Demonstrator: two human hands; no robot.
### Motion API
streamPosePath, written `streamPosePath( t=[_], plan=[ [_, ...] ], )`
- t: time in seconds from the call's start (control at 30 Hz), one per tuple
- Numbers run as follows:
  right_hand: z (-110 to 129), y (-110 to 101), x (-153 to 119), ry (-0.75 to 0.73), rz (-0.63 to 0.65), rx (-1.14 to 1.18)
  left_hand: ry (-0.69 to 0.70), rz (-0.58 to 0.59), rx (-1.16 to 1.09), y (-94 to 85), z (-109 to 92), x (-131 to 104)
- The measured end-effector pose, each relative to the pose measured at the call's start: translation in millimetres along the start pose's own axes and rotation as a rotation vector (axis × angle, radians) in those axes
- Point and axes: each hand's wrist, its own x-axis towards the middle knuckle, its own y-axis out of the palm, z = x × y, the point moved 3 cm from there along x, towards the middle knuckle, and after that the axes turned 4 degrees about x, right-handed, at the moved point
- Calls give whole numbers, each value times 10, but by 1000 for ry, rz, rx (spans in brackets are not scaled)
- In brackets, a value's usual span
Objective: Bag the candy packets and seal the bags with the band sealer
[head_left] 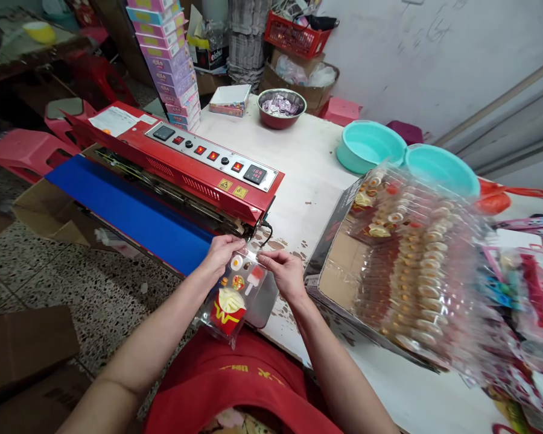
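Between my hands hangs a clear plastic bag with small food-shaped pieces inside: a fried egg, an ice lolly and a red cup of fries. My left hand pinches its top left corner, and my right hand pinches the top right. The bag's upper edge is at the near right end of a red band sealing machine, whose display is lit. Beside the machine's front runs a blue conveyor belt. To the right of my right hand stands a cardboard box packed with similar filled bags.
Two turquoise basins stand behind the box. A metal bowl with small packets, an open carton and a tall stack of boxes are at the back. More packaged goods lie at the far right; red stools are left.
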Motion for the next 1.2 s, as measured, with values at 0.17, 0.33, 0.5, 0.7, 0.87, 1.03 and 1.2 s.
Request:
streamPosePath(
  t=[0.17, 0.33, 0.5, 0.7, 0.87, 1.03, 1.2],
  plan=[
    [13, -54, 30, 3, -48, 33, 42, 224, 92, -59, 133, -336],
    [-4, -83, 85, 16, -67, 65, -32, 327, 14, -135, 171, -479],
    [-39, -25, 132, 88, -20, 100, -98, 90, -68, -75, 49, -44],
    [-148, -24, 218, 51, -122, 155, -86, -112, -104, 45, 31, 318],
    [-246, -9, 435, 34, -188, 175, -114, -114, -47, -88, 37, 261],
    [-300, 260, 609, 60, -190, 194, -116, -122, 50, -338, 21, 176],
    [-125, 196, 463, -207, -265, -25, 153, -348, 257, -627, -257, 150]
  ],
)
